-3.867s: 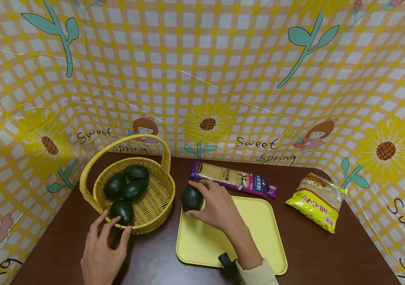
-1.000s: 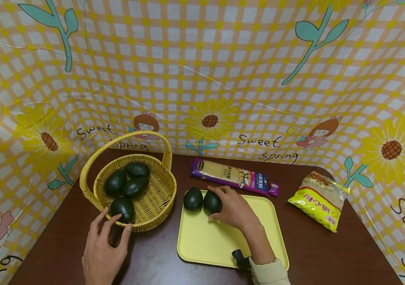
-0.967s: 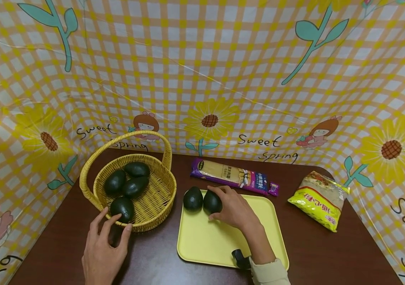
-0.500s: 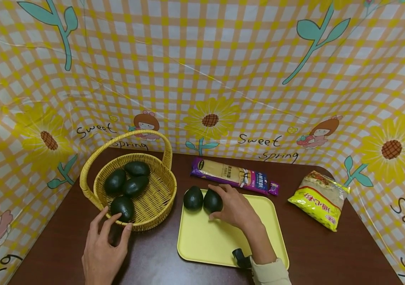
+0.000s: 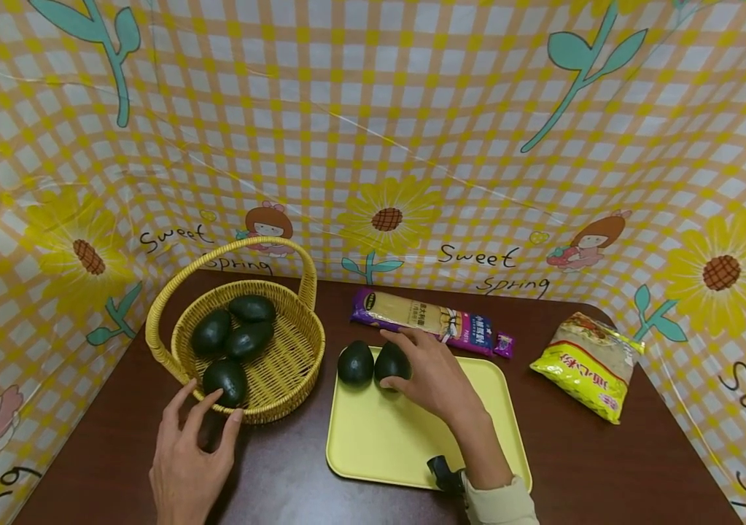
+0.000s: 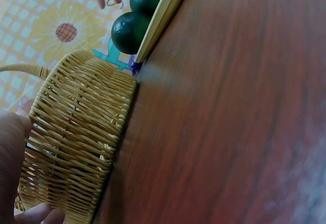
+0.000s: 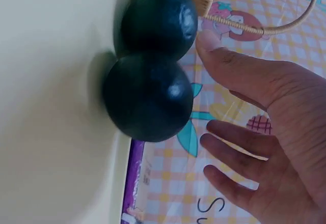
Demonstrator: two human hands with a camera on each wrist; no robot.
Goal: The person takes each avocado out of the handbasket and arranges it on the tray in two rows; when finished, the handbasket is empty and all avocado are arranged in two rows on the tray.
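My left hand (image 5: 192, 456) lies at the near-left rim of a yellow wicker basket (image 5: 284, 414), fingers spread and lightly touching it. Inside the basket are several dark green avocados, with the nearest avocado (image 5: 224, 380) close to my fingertips. My right hand (image 5: 434, 379) is over the back of a yellow tray (image 5: 373, 452). Two avocados stand side by side there, a left avocado (image 5: 355, 363) and a right avocado (image 5: 391, 364). In the right wrist view, a gap shows between my spread right fingers (image 7: 237, 137) and both avocados.
A purple pasta packet (image 5: 412, 313) lies behind the tray. To the right is a yellow-and-clear bag (image 5: 585, 368) with printed writing. The basket's arched handle (image 5: 241, 244) rises above its left and back sides. A checked cloth (image 5: 373, 109) encloses the brown table.
The left avocado was in my right hand earlier and now stands on the tray. A second avocado was then set beside it, and my right fingers have just come off it. My left hand stays put.
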